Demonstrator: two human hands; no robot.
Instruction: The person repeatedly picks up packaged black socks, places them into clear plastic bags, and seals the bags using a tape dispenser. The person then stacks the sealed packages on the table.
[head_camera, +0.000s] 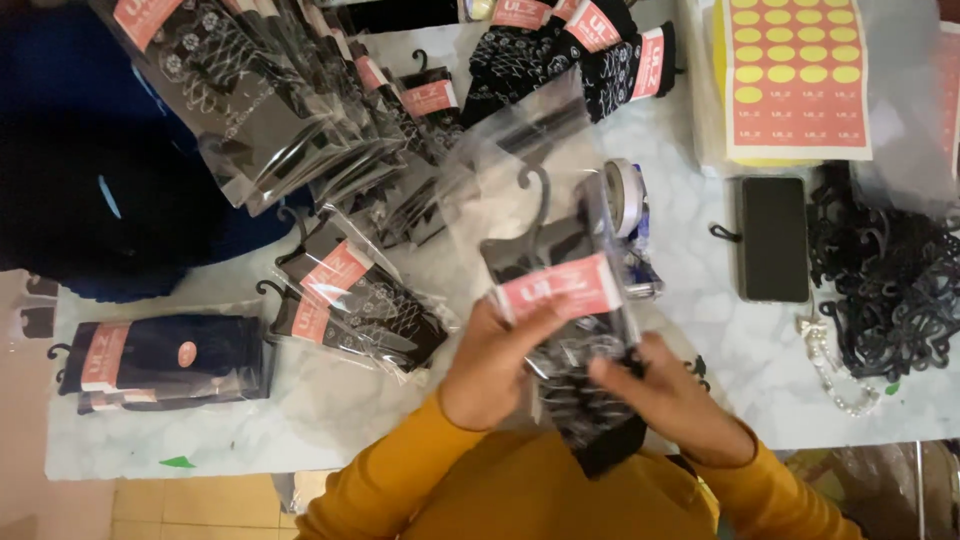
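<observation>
My left hand (490, 365) and my right hand (675, 400) both grip one pair of dark patterned socks (575, 365) with a pink paper band and a black plastic hook at its top. The pair sits partly inside a clear plastic sleeve (520, 160) that stretches away from me. My left hand clasps the band end from the left. The fingers of my right hand pinch the lower part of the socks from the right. Both sleeves are mustard yellow.
Bagged sock pairs (350, 300) lie fanned out at left and back left on the marble-look table (300, 420). A dark phone (773, 238), sheets of yellow oval stickers (795, 70), a heap of black hooks (890, 290) and a tape roll (625, 195) lie at right.
</observation>
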